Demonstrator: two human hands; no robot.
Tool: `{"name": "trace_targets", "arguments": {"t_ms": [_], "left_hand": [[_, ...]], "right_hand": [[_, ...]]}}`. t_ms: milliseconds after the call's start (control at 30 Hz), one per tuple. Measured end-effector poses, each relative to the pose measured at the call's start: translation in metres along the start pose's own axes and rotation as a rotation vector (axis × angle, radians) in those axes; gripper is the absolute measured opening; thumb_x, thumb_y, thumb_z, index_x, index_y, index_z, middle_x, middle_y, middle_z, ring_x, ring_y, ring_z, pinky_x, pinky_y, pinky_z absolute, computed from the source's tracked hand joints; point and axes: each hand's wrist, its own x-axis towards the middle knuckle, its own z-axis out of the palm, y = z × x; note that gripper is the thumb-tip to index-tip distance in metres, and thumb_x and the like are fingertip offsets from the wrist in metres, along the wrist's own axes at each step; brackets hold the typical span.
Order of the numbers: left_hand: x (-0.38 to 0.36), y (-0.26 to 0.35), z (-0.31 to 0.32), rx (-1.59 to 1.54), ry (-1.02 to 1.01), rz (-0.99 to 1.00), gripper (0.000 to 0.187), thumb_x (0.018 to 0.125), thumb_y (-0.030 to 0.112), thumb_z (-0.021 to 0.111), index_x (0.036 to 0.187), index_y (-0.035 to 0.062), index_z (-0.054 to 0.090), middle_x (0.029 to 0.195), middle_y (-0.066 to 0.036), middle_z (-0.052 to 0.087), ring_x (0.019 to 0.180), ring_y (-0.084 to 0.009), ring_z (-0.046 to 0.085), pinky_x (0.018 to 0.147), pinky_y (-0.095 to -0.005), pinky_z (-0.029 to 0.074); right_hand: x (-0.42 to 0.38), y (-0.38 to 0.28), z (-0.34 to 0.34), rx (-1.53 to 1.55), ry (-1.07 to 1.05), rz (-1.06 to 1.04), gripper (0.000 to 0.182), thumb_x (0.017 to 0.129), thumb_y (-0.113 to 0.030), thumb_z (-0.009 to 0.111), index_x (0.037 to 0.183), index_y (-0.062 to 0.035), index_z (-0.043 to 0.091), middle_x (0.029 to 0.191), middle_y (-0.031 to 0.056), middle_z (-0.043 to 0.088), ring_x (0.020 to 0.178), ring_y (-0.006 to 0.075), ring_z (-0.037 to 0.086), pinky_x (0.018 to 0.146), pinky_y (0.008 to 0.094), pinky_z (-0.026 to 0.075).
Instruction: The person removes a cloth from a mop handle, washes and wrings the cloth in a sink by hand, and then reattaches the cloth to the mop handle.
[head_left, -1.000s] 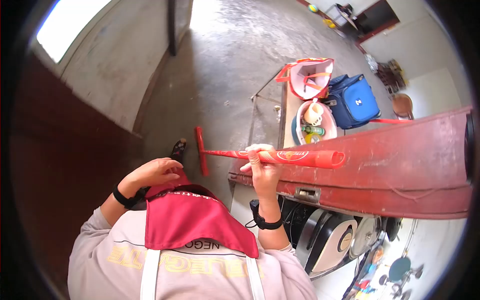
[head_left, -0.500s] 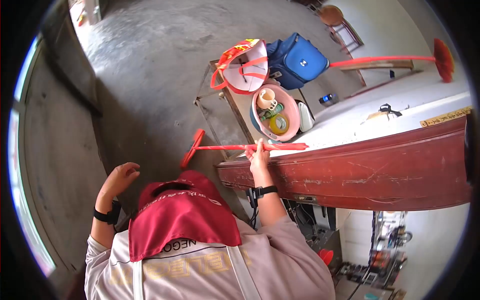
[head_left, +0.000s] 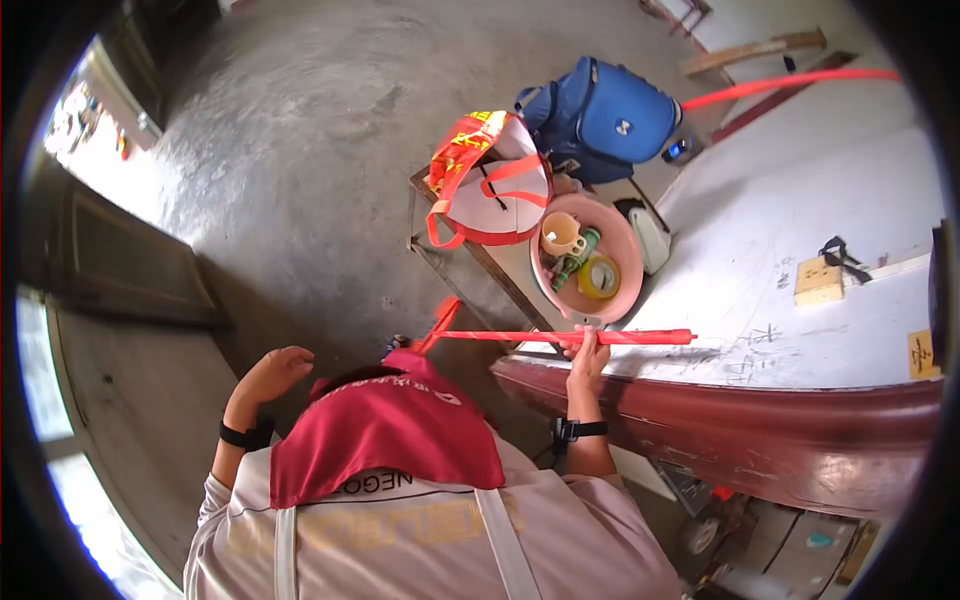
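Grey concrete floor [head_left: 300, 130] runs far ahead of the right grip [head_left: 587, 350], and a white-topped desk [head_left: 730, 260] with a red-brown edge stretches away to that grip's right. Farther ahead, a blue backpack [head_left: 625, 115] stands behind a red bag [head_left: 470, 140]; nearer, just beyond the grip, a pink basin [head_left: 625, 250] sits on a wood-edged stand [head_left: 495, 270], probably to keep its small contents together. Across the body lies a long red pole [head_left: 640, 338], its shaft pinched in the right grip well up from the crosspiece [head_left: 442, 318] — a hold that likely steadies the long end. Well to the left, the left grip [head_left: 278, 375] hangs loosely spread, nothing seen in it. Smallest are the mug [head_left: 562, 234] and yellow tape roll [head_left: 600, 277] in the basin. A second red handle [head_left: 790, 87], beyond the backpack, is cut off by the dark lens rim; the maroon apron [head_left: 390, 440] hides most of the feet — and whether the crosspiece touches the floor, I cannot tell.
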Motion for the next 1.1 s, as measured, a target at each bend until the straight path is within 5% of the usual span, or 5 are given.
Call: {"name": "trace_targets", "arguments": {"t_ms": [167,367,700,767,1100], "left_hand": [[0.110,0.029,-0.073,0.127,-0.107,0.195,0.018,0.083,0.008,0.055,0.099,0.0013,0.060,0.078,-0.007,0.063,0.071,-0.0137,0.058,0.065,-0.0269,0.047],[0.237,0.146,-0.141,0.239,-0.091,0.326,0.022,0.085,0.017,0.056,0.103,0.0048,0.060,0.078,-0.005,0.062,0.071,-0.0131,0.057,0.064,-0.0282,0.046],[0.462,0.434,-0.192,0.207,-0.335,0.818,0.024,0.090,0.021,0.052,0.102,0.0014,0.060,0.079,-0.003,0.061,0.072,-0.0102,0.056,0.064,-0.0246,0.046],[0.516,0.492,-0.174,0.201,-0.319,0.972,0.025,0.088,0.023,0.053,0.099,0.0015,0.060,0.075,-0.002,0.059,0.067,-0.0103,0.053,0.061,-0.0246,0.045],[0.659,0.750,0.045,0.275,-0.317,1.162,0.066,0.071,0.041,0.069,0.117,-0.0025,0.051,0.103,-0.020,0.059,0.090,-0.0277,0.059,0.074,-0.0342,0.049]], "right_hand": [[0.000,-0.011,-0.005,-0.030,-0.009,-0.027,0.028,0.090,-0.028,0.050,0.086,-0.0021,0.060,0.075,0.0056,0.061,0.051,0.0127,0.058,0.045,0.0209,0.042],[0.009,0.004,-0.015,0.125,0.520,0.097,0.024,0.089,-0.022,0.051,0.104,-0.0035,0.052,0.086,0.0051,0.055,0.067,0.0118,0.057,0.054,0.0229,0.046],[0.050,0.042,-0.035,0.035,0.717,0.251,0.027,0.084,-0.015,0.055,0.106,-0.0019,0.048,0.087,0.0072,0.056,0.069,0.0164,0.058,0.052,0.0275,0.049],[0.035,0.032,-0.009,0.123,0.953,0.338,0.027,0.084,-0.017,0.056,0.105,-0.0034,0.045,0.073,0.0098,0.056,0.052,0.0163,0.055,0.041,0.0271,0.048],[-0.091,0.027,0.086,0.283,0.930,0.705,0.027,0.084,-0.012,0.054,0.110,-0.0031,0.049,0.083,0.0101,0.056,0.064,0.0230,0.060,0.050,0.0349,0.053]]}}
